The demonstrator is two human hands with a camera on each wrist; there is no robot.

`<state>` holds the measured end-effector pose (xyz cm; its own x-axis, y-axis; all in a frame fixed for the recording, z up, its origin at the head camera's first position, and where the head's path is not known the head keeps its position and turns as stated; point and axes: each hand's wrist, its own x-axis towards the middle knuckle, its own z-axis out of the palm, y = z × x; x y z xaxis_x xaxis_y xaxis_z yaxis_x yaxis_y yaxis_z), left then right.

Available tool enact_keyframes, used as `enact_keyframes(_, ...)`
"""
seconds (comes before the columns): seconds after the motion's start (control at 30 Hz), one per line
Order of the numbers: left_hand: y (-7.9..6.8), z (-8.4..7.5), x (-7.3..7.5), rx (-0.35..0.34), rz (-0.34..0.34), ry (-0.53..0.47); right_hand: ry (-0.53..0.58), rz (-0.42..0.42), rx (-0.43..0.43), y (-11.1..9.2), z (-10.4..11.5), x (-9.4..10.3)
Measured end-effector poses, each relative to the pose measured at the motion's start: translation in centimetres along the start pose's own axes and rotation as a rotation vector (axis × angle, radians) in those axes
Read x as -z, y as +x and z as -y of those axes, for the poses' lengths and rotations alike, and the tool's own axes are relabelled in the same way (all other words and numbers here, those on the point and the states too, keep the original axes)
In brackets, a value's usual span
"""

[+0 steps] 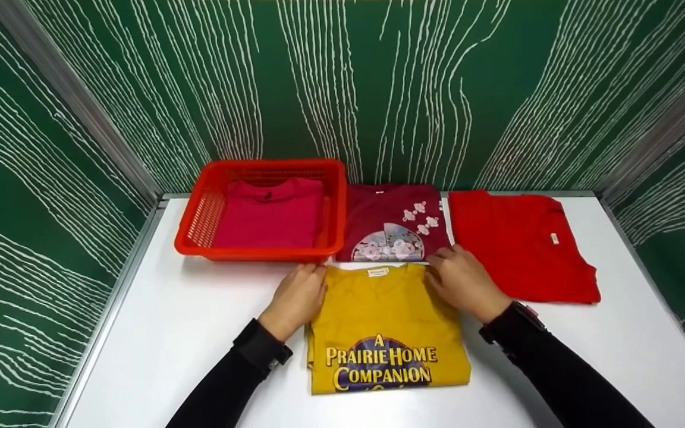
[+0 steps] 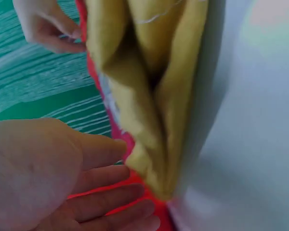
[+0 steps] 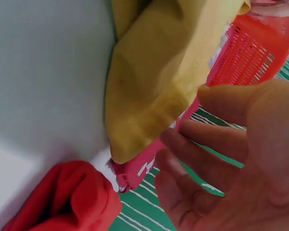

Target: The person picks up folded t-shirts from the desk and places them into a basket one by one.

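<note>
A folded mustard-yellow T-shirt (image 1: 387, 321) with printed lettering lies on the white table in the head view, its collar label facing the back. My left hand (image 1: 298, 300) is at its upper left corner; in the left wrist view, that hand (image 2: 62, 178) has extended fingers along the yellow fabric (image 2: 139, 101). At the upper right corner is my right hand (image 1: 464, 282). The right wrist view shows the right hand (image 3: 231, 149) with relaxed fingers, its thumb tip right at the edge of the yellow cloth (image 3: 154, 91). Open folds show at both sides of the shirt.
A red plastic basket (image 1: 188, 244) at the back left holds a folded magenta shirt (image 1: 271, 217). Beside it lies a folded maroon shirt (image 1: 372, 208) with a floral print. A folded red shirt (image 1: 515, 244) lies at the right. Green patterned walls (image 1: 378, 89) surround the table.
</note>
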<state>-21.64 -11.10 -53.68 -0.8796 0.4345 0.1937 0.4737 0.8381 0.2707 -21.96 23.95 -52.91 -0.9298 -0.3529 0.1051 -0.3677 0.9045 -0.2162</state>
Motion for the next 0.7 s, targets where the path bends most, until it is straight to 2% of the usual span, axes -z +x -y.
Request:
enact_keyframes(0.13, 0.3, 0.1, -0.8, -0.020, 0.010, 0.055, -0.054, 0.082, -0.002, 0.3, 0.2, -0.3)
enact_keyframes(0.2, 0.3, 0.1, -1.0, -0.036, -0.007, 0.085, -0.061, 0.104, 0.005, 0.4, 0.2, -0.5)
enact_keyframes(0.37, 0.6, -0.1, -1.1, -0.045, -0.004, 0.086, -0.006, 0.132, -0.011, 0.6, 0.0, -0.9)
enact_keyframes(0.47, 0.8, -0.1, -0.9, -0.041, 0.037, 0.067, 0.039, 0.154, -0.043, 0.6, -0.2, -1.0)
enact_keyframes(0.7, 1.2, 0.5, -0.1, 0.029, 0.216, -0.115, 0.070, 0.175, -0.053, 0.5, -0.6, -1.0)
